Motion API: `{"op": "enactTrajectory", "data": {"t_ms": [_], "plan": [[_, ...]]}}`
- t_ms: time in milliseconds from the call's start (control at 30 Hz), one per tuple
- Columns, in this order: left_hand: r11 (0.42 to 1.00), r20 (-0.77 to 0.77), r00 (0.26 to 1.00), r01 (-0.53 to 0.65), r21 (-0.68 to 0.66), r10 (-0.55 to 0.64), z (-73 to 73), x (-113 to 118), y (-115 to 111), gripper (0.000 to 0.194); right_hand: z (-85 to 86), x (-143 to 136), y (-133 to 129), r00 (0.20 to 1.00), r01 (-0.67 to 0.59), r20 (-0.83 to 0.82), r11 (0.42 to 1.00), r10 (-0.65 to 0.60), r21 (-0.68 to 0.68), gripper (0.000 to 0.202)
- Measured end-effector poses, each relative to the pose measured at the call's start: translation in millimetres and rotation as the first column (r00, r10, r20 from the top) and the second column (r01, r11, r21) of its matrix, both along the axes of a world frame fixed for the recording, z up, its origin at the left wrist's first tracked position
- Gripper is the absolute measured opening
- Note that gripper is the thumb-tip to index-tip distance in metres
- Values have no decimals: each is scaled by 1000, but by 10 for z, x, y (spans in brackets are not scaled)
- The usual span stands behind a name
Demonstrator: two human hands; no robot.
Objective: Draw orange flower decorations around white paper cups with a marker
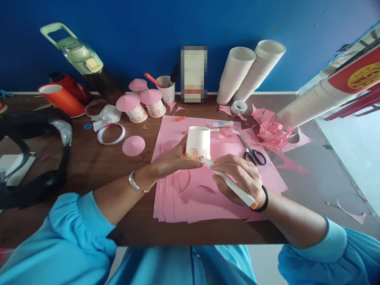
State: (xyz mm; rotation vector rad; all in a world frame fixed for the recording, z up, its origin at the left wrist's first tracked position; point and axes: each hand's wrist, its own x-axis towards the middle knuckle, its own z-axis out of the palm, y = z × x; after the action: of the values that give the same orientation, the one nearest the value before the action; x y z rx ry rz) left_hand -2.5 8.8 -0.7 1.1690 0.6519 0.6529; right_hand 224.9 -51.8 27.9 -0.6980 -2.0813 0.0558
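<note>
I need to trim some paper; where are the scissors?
In the head view, the scissors lie right of centre on the pink paper, just beyond the right hand.

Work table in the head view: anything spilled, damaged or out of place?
Crumpled pink paper lies heaped beyond the scissors, and a small loose orange cap sits on the pink sheets. Probably ordinary craft litter; no spill shows.

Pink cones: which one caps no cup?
The cone lying directly on the brown table, beside the white ring; the other three cones each cap a white cup.
</note>
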Motion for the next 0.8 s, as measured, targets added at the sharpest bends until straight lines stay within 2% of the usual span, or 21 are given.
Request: {"op": "enactTrajectory", "data": {"t_ms": [300,633,800], "plan": [[999,-13,1000,-10,36,11,-10,-3,-2,94,8,4,-6,1000,9,-7,1000,-9,1,32],[999,-29,1000,-6,47,8,3,-3,-3,94,57,-13,4,1000,4,9,999,-5,34,22],[1000,-31,1000,-2,31,3,13,-2,-5,94,56,-19,15,1000,14,1,999,-14,37,26]]}}
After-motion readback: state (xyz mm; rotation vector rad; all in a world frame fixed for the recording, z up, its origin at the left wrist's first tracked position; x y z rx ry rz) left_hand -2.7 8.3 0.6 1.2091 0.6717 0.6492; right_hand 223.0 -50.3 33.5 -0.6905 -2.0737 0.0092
